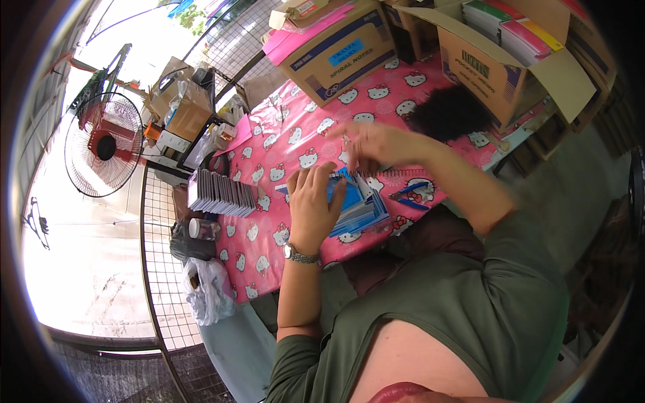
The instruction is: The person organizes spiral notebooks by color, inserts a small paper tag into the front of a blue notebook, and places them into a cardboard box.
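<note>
My left hand (311, 201), with a wristwatch on its wrist, is closed around the edge of a small blue-covered notebook (351, 193). Its thumb lies on the cover and the fingers curl at the far side. A thin dark spiral wire (396, 173) stretches from the notebook's top edge to the right. Just above the wire, my right hand (376, 144) is smeared by motion, so its grip is unclear. Several loose blue and white booklets (363, 218) lie under and beside the notebook. Blue-handled pliers (410, 195) rest to their right.
A row of stacked small notebooks (220, 193) stands left on the pink patterned tablecloth (269, 232). Far right lies a black heap of what look like spiral wires (449, 114). Cardboard boxes (339, 57) line the far edge; an open box (484, 74) holds notebooks. A fan (104, 144) stands left.
</note>
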Tool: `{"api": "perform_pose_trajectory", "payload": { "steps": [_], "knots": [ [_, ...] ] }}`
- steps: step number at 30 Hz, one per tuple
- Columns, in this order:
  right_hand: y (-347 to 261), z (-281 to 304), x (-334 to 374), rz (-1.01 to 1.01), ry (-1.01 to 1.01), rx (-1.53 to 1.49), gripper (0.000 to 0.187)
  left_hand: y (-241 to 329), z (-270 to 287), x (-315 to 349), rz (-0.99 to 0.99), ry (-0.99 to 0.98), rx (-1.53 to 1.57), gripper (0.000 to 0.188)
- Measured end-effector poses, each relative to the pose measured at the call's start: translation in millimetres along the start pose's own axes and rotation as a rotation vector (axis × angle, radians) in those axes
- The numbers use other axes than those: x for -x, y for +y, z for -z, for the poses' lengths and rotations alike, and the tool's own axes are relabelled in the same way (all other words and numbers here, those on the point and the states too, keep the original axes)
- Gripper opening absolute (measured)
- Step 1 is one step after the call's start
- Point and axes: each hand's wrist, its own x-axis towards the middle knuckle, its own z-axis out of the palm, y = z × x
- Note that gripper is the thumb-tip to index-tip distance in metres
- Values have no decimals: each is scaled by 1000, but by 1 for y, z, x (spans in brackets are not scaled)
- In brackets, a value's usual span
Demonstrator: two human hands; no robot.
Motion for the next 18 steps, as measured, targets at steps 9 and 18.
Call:
{"api": "perform_pose_trajectory", "payload": {
  "steps": [9,18],
  "knots": [
    [233,36,-67,-593,551,1459,63,-4,-4,1,59,-13,-18,17],
    [-11,42,-35,-25,-353,-195,45,-12,-9,3,189,-5,12,32]
  ]
}}
